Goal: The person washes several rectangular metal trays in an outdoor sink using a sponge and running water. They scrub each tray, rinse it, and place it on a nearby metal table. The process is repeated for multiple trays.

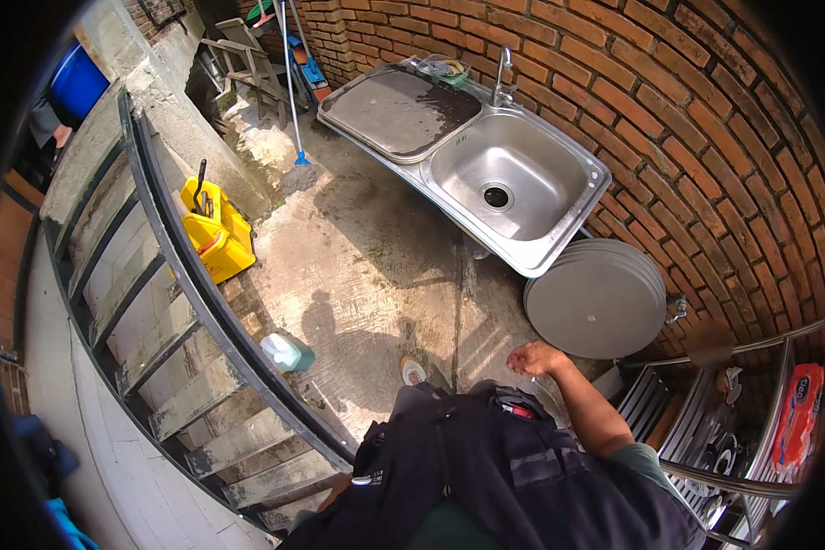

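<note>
My right hand [537, 359] hangs over the concrete floor with loosely curled fingers, and I see nothing in it. Nearest to it is a stack of round grey tabletops or lids [591, 302] leaning under the sink's right end. My left hand is out of view; only a bit of that arm shows beside my dark vest. Before me a stainless steel sink [515, 179] stands against the brick wall, its basin bare around the drain. Flat rectangular trays or boards [399, 110], partly wet, lie on its drainboard. Behind them sits a clear plastic container [445, 67] near the faucet [502, 79].
Metal-railed stairs [179, 385] run along my left. Beside them stand a yellow mop bucket [220, 237] and a plastic jug [289, 353]. A mop [292, 89] and wooden chair [247, 58] are farther back. At right is a metal rack [701, 426] with dishes. Another person's foot [62, 135] shows far left.
</note>
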Tool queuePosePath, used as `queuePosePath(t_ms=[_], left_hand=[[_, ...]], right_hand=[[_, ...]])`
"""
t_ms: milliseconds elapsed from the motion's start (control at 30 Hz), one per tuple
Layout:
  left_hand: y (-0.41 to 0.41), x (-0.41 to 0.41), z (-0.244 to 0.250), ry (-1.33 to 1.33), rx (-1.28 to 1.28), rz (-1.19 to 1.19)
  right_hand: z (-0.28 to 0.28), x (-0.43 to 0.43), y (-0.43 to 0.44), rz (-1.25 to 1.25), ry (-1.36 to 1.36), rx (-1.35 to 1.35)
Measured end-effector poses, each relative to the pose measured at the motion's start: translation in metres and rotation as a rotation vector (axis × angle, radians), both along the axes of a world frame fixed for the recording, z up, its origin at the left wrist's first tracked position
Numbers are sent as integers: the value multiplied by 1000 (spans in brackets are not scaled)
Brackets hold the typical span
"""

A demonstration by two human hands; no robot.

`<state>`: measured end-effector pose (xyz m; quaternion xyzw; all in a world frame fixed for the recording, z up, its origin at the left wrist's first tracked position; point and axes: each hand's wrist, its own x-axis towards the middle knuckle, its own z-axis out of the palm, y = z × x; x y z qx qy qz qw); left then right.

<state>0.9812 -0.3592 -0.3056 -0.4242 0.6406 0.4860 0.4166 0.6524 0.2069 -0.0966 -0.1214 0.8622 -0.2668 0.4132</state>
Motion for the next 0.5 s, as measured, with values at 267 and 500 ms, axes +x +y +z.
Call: queuePosePath(t_ms=[267,500], left_hand=[[-109,-407,79,522,-109,296],[-71,-750,217,1132,-280,-228]], right_hand=[[106,-202,-101,-708,352,-580],[79,-429,-139,-1041,625,-244]])
